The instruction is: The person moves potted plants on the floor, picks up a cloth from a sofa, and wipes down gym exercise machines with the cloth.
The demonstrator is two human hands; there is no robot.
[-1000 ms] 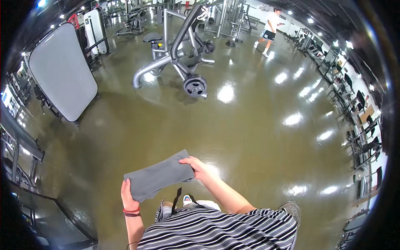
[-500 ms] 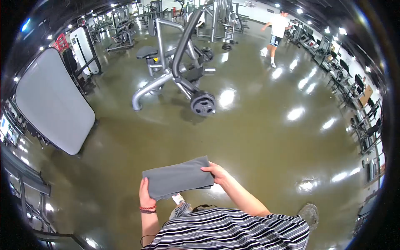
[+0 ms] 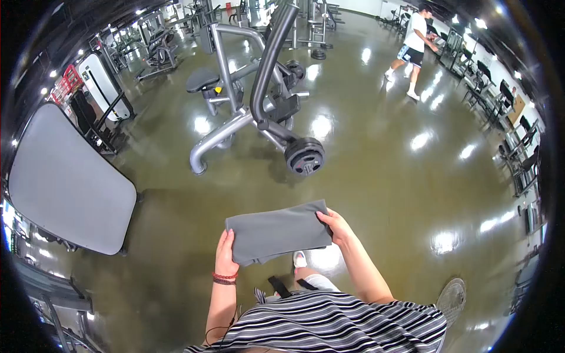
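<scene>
A folded grey cloth (image 3: 279,233) is stretched between my two hands in front of my striped shirt. My left hand (image 3: 226,252), with red and dark bracelets at the wrist, is closed on the cloth's left end. The thumb lies along the near face and the other fingers are hidden behind it. At the right end, my right hand (image 3: 335,226) pinches the cloth near its upper corner, thumb on top. The cloth is roughly level, its right side a little higher, and its lower edge shows several layers.
Ahead stands a weight machine (image 3: 253,106) with a plate-loaded arm (image 3: 305,156) jutting low. A large grey panel (image 3: 70,182) rises at left. Another person (image 3: 415,50) in a white top walks at upper right, near a row of equipment (image 3: 494,97). The floor is shiny.
My view has moved forward, so the machine and grey panel look nearer. The cloth has shifted right and slightly up in view, still in both hands. The other person has moved right and turned.
</scene>
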